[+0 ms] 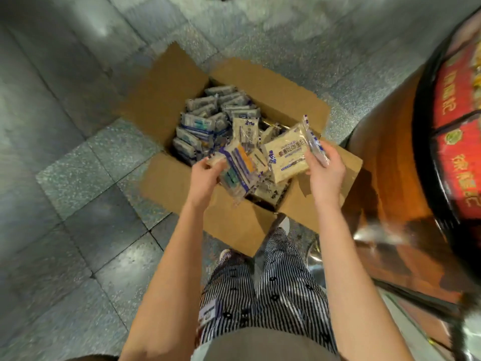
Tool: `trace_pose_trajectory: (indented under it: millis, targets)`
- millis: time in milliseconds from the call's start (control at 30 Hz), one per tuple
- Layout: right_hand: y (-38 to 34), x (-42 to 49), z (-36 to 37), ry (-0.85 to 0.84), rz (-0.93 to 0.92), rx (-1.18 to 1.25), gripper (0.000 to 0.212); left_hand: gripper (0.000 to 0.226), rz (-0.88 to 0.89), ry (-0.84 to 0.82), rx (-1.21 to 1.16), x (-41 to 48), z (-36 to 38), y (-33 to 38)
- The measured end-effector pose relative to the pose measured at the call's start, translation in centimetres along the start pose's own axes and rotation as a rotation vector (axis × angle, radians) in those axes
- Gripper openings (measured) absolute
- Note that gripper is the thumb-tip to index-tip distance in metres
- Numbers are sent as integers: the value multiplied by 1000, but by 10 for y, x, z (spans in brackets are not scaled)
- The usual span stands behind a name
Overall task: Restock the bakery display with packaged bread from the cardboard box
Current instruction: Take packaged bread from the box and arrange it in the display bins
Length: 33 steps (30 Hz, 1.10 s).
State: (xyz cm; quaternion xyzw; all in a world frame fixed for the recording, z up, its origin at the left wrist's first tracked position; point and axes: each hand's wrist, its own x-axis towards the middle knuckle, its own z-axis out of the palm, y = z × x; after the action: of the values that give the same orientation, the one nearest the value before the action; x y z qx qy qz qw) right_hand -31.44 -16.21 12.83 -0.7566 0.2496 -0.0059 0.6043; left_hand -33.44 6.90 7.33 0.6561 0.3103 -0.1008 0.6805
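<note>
An open cardboard box (pixel 169 100) stands on the tiled floor, its flaps spread out, filled with several clear-wrapped bread packs (pixel 205 121) printed in blue and white. My left hand (pixel 205 178) grips a bundle of bread packs (pixel 239 170) over the box's near side. My right hand (pixel 325 175) holds a flat pack of sliced bread (pixel 286 155) by its right edge, tilted up above the box's near right corner.
Grey stone floor tiles (pixel 78 178) lie to the left and behind the box. A round orange-brown display stand (pixel 390 178) with a black rim and red panels (pixel 458 142) rises at the right. My striped trousers (pixel 273 282) and shoes are just in front of the box.
</note>
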Motion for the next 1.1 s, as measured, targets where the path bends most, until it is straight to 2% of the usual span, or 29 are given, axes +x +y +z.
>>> trace_pose_trajectory:
  millis: [67, 133, 333, 467, 700, 933, 1100]
  targets:
    - [-6, -27, 4, 2, -8, 27, 31, 45, 49, 55, 26, -20, -28, 6]
    - [-12, -48, 9, -29, -2, 51, 29, 52, 141, 149, 34, -44, -51, 11]
    - [-44, -86, 34, -205, -82, 56, 32, 41, 298, 379, -1, -116, -100, 23]
    - [-56, -113, 56, -392, -142, 43, 39, 17, 316, 547, -65, -169, -125, 14]
    - [-32, -182, 73, -747, -184, -16, 35, 13, 280, 715, -284, -281, -140, -47]
    - [-5, -283, 82, -1126, -231, -90, 24, 12, 267, 1185, -380, -402, -152, -138]
    - [8, -379, 76, -1391, -273, -126, 23, 15, 227, 1402, -309, -501, -151, -187]
